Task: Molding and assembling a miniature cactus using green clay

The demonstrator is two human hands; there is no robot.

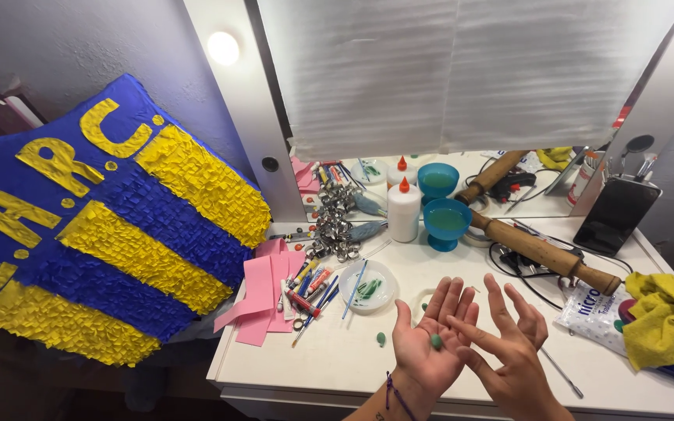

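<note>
Flat and palm-up, my left hand [428, 343] cradles a small green clay ball [435, 341] so it cannot roll, just nearer me than the white dish [368, 287], while my right hand [509, 347], fingers spread, empty, hovers beside it.

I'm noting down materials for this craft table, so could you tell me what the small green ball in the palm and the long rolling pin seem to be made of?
The green ball on the left hand looks like soft modelling clay or dough: matte, slightly uneven, though that is only a guess. The rolling pin looks like wood: brown, dull finish, turned handles.
</note>
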